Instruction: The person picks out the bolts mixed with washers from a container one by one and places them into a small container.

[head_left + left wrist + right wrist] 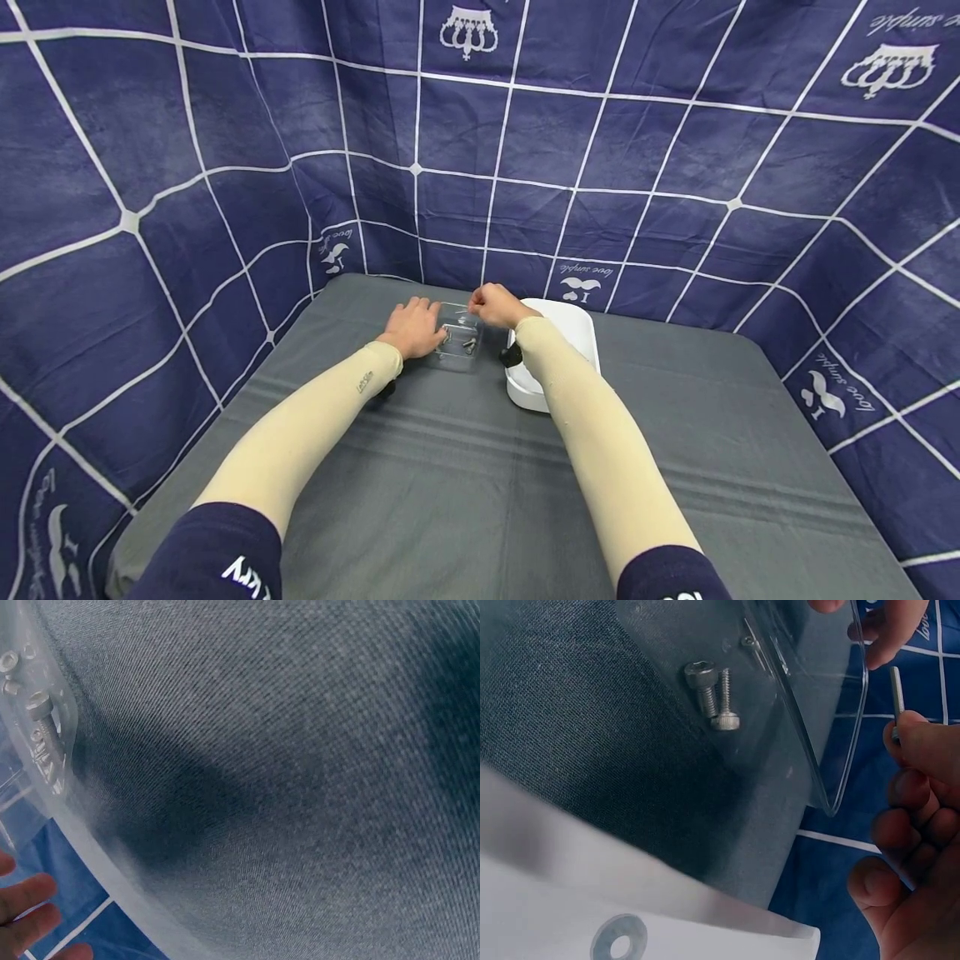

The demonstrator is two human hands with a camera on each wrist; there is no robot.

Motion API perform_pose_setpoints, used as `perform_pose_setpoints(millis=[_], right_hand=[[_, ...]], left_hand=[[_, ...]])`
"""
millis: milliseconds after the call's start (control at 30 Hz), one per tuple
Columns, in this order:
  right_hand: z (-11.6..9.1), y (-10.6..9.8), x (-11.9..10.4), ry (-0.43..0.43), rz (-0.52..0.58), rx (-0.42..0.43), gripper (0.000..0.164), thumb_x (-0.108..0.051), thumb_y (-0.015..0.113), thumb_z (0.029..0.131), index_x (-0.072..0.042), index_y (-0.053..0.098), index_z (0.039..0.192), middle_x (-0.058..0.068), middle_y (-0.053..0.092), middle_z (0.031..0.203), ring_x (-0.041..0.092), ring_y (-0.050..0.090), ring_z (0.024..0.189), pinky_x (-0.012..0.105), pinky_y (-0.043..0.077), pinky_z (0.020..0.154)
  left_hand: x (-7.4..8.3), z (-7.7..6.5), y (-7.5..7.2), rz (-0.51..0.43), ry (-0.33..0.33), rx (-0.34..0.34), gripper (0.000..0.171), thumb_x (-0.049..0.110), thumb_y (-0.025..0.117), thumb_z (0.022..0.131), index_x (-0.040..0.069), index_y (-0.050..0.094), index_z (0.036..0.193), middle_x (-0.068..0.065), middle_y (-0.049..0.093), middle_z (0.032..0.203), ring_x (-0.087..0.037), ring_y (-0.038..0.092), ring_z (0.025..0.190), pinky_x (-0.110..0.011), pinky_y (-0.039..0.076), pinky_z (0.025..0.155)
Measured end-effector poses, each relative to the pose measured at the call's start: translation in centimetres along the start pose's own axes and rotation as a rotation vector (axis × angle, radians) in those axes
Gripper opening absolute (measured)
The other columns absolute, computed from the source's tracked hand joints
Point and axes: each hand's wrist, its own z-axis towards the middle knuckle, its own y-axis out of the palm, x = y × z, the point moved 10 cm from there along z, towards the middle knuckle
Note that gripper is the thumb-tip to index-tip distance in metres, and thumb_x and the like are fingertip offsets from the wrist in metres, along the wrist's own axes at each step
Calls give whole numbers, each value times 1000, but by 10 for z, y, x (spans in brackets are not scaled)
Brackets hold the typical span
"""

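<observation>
My right hand [497, 305] pinches a thin metal screw [898, 694] between thumb and finger, just over the right side of a clear plastic box [832, 799]. My left hand [414, 327] lies at the box's left side with its fingers spread; in the left wrist view, several of its fingers [30, 892] are loosely extended. Inside the box lie two socket-head screws, a thicker one [700, 676] and a thinner one [725, 701]. More small fasteners [41, 705] show through the clear plastic at the left.
A white tray [528, 400] stands right of the clear box, under my right forearm. One flat washer [619, 939] lies in it. Grey cloth [450, 467] covers the table, and a blue checked curtain [480, 150] rises behind and at both sides.
</observation>
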Motion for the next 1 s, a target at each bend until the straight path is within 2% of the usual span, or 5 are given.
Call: perform_pose_setpoints(millis=[333,567,800,1000], right_hand=[[5,14,0,-15,-44,-85,22,-15,61,98,0,77,102,12,76,101,14,54,77,28,46,76],[2,23,-2,-3,-65,-128,18,-13,65,94,-1,78,96,1,67,81,12,49,70,24,42,68],[-2,25,-6,7,-30,-156,18,-15,67,95,0,76,96,-4,59,76,11,47,68,23,40,68],[-2,25,-3,14,-36,-152,14,-19,70,93,-8,78,93,-5,68,83,10,52,73,24,45,73]], left_hand=[[-1,-1,3,-19,-20,26,62,42,52,100,5,44,149,-19,51,144,-35,44,136,-58,38,109],[-1,-3,6,-12,-24,28,63,42,50,99,4,43,149,-20,52,143,-36,45,136,-59,39,108],[0,-3,7,-9,-29,36,63,42,50,99,5,43,149,-19,53,142,-36,45,135,-59,39,107],[1,-3,7,0,-32,36,63,42,51,99,5,43,149,-19,52,142,-36,45,135,-59,39,107]])
